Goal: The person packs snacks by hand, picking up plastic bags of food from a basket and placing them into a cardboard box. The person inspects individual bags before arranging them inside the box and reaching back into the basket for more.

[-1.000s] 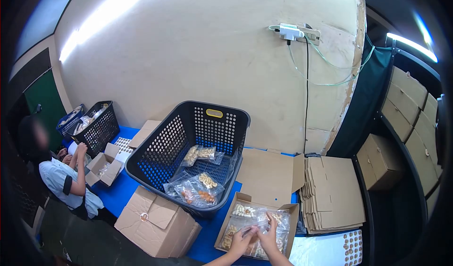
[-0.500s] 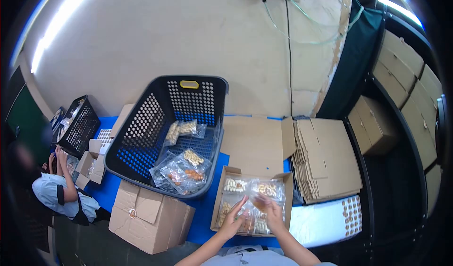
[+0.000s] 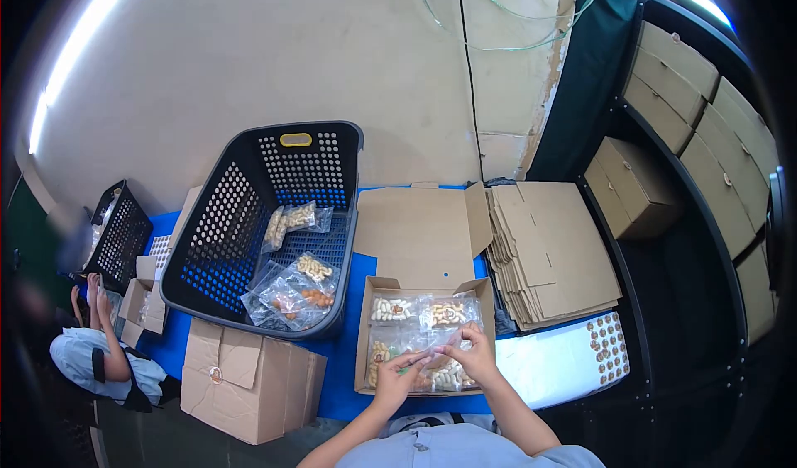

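Over an open cardboard box [image 3: 363, 343], my left hand [image 3: 398, 377] and my right hand [image 3: 473, 358] are close together with fingers pinched. A clear plastic packet [image 3: 447, 348] is stretched between their fingertips; its contents are hard to make out. Inside the box lie several clear packets of nuts, among them a packet of pale nuts [image 3: 392, 309] at the back left and a packet of curved nuts [image 3: 450, 312] at the back right. My hands hide part of the front packets. The box's lid [image 3: 415, 227] stands folded back.
Left of the box, a black basket [image 3: 222, 219] holds nut packets [image 3: 300, 290]. A closed carton [image 3: 220, 377] stands before it. To the right are stacked flat cartons [image 3: 556, 244] and a sticker sheet [image 3: 540, 377]. Another person [image 3: 100, 360] works at far left.
My hands have come together, and their fingertips now pinch the clear packet above the box. The whole view has shifted slightly, with things appearing further left.
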Demonstrator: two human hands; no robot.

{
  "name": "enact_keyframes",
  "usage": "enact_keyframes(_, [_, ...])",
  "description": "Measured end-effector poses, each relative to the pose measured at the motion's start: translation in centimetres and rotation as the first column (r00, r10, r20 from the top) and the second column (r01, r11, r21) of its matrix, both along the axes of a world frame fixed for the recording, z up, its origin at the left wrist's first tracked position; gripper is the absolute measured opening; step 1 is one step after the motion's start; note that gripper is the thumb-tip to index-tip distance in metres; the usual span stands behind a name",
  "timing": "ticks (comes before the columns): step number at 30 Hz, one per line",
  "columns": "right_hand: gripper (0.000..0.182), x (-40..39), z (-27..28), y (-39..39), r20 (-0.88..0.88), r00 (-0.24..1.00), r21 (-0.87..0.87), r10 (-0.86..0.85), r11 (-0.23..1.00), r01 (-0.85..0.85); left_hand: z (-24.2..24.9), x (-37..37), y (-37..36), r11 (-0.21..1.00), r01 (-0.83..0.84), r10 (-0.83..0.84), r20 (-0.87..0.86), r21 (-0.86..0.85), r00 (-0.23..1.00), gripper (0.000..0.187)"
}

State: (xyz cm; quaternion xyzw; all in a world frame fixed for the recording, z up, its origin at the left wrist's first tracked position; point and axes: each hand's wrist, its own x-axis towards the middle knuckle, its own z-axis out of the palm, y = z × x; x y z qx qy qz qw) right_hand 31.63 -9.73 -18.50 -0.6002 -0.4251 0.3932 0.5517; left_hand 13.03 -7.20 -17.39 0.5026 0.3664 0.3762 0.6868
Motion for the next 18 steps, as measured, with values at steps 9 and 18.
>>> enact_keyframes(9, [0.018,0.7,3.5,-0.7,-0.154,0.988,-0.019,-0.022,1.000,0.019,1.6,-0.9,3.3,0.993,0.110,-0.111,0.023,0.052,0.994,0.039])
enact_keyframes(18, [0.070,1.4,1.3,0.1,-0.433,0.870,-0.091,-0.237,0.971,0.219,-4.5,-2.3,7.5,0.991,-0.028,0.029,0.005,-0.128,1.000,0.051])
